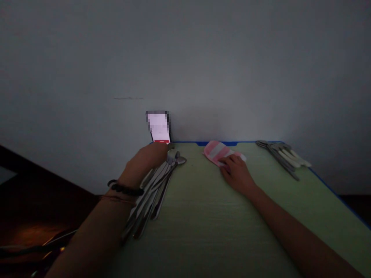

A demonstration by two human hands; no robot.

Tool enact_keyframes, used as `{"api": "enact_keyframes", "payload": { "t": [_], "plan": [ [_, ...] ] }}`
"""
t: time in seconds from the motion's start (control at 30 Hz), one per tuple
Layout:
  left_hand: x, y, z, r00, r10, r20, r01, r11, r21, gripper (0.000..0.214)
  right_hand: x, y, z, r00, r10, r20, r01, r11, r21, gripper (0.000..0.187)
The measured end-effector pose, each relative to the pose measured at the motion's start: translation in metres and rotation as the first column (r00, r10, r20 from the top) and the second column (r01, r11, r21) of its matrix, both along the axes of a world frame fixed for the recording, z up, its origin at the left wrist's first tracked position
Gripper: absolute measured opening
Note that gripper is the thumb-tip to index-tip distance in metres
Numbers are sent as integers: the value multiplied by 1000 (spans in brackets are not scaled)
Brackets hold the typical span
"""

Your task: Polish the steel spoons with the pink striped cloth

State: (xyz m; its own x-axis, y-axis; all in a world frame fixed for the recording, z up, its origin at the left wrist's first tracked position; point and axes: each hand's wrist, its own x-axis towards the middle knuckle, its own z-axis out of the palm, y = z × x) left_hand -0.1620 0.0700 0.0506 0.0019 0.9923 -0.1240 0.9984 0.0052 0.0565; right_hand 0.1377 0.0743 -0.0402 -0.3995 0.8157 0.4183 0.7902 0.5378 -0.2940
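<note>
My left hand point(147, 156) reaches over a bunch of long-handled metal spoons point(153, 193), which lie together on the green table point(203, 216). Its fingertips are at the spoon bowls, and the dim light hides whether they grip them. My right hand point(236, 173) lies on a pink-and-white striped cloth point(217, 152), with its fingers curled onto the cloth. A second bunch of spoons with white handles point(281, 156) lies at the far right corner of the table, beyond both hands.
A lit phone point(158, 127) stands behind the table's far edge, against a grey wall point(185, 58). The table has a blue rim point(327, 189). Dark furniture point(34, 200) fills the lower left, beyond the table's left side.
</note>
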Motion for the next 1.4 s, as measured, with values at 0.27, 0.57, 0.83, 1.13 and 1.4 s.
{"api": "enact_keyframes", "payload": {
  "t": [0.27,0.57,0.83,1.13,1.4],
  "plan": [
    [86,-15,-30,978,-189,86,178,977,116,33,-1,-3,2,993,-115,35,116,993,-3,30],
    [94,-35,-29,970,-218,-111,219,976,0,34,-3,-6,3,963,-265,36,266,964,-2,35],
    [104,-46,-42,955,-252,-154,247,968,-47,31,1,-4,2,939,-338,65,339,941,-11,36],
    [136,-66,-56,840,-210,500,186,978,98,28,11,30,-4,930,-208,-303,207,978,-35,28],
    [146,-60,-68,213,55,976,-13,998,-54,28,28,49,-6,229,-241,-943,-184,941,-285,16]
  ]
}}
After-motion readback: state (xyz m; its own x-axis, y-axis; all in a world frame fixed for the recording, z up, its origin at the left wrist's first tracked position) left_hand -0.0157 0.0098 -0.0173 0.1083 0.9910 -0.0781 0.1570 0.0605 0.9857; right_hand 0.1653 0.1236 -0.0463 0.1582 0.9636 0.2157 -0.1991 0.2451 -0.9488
